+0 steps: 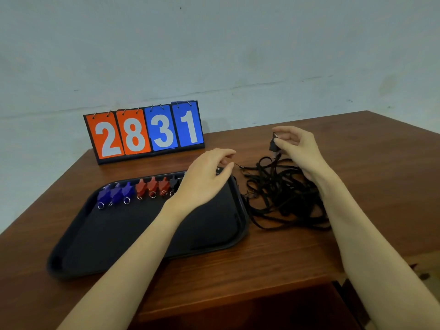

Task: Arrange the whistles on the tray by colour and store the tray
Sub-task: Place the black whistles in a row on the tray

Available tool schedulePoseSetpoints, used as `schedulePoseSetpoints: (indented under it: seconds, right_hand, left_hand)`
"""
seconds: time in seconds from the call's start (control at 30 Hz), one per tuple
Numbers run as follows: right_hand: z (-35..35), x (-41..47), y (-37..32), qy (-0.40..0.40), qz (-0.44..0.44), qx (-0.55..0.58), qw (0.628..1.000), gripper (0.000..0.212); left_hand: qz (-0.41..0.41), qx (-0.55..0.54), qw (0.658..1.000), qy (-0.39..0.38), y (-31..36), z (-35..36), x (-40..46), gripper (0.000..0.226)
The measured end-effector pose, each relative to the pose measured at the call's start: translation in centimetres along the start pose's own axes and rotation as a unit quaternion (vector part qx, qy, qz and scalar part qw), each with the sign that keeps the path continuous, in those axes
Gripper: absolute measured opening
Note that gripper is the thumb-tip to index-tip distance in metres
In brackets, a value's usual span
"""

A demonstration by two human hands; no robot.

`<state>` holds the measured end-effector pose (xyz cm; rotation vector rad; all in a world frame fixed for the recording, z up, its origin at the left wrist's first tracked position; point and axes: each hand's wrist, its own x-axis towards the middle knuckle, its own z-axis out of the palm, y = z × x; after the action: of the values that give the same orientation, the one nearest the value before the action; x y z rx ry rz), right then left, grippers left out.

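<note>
Head view: centre frame, the black tray (pixel 119 239) carries a row along its far edge, three blue whistles (pixel 116 194), three red whistles (pixel 152 186), one black whistle (pixel 173 183). Left hand (pixel 204 179) hovers over the tray's right end, fingers loosely curled, holding nothing. Right of centre, the right hand (pixel 297 148) pinches a black whistle (pixel 273 145) above the tangled black lanyards (pixel 283 194). Upper left stands the flip scoreboard (pixel 144 132).
</note>
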<state>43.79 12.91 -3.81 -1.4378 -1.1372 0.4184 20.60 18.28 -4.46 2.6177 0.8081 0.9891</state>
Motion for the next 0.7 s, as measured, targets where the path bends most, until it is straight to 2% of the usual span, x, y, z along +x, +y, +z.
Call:
schedulePoseSetpoints:
  seconds: [0.13,0.27,0.4,0.53,0.7]
  right_hand:
    - [1.9,-1.6,-1.9,-0.123,-0.006,0.134,0.983,0.028]
    - [3.6,-2.4,-2.5,-0.138,-0.016,0.162,0.977,0.016]
    - [4.0,-2.4,-2.9,-0.119,-0.034,0.109,0.986,0.016]
    - [4.8,-2.6,-4.1,-0.11,-0.065,0.023,0.992,0.015]
    - [6.5,-2.6,-5.1,-0.157,-0.104,-0.07,0.98,0.016]
  left_hand:
    - [-0.03,-0.054,0.998,0.003,0.4,0.2,0.0,0.035]
    - [-0.118,-0.153,0.981,-0.003,-0.1,-0.1,0.1,0.037]
    - [-0.183,-0.292,0.939,0.015,-0.3,-1.0,-0.2,0.032]
    - [-0.21,-0.329,0.919,0.051,-0.8,-2.0,-0.2,0.024]
    - [-0.258,-0.346,0.898,0.087,-2.5,-3.5,-0.1,0.021]
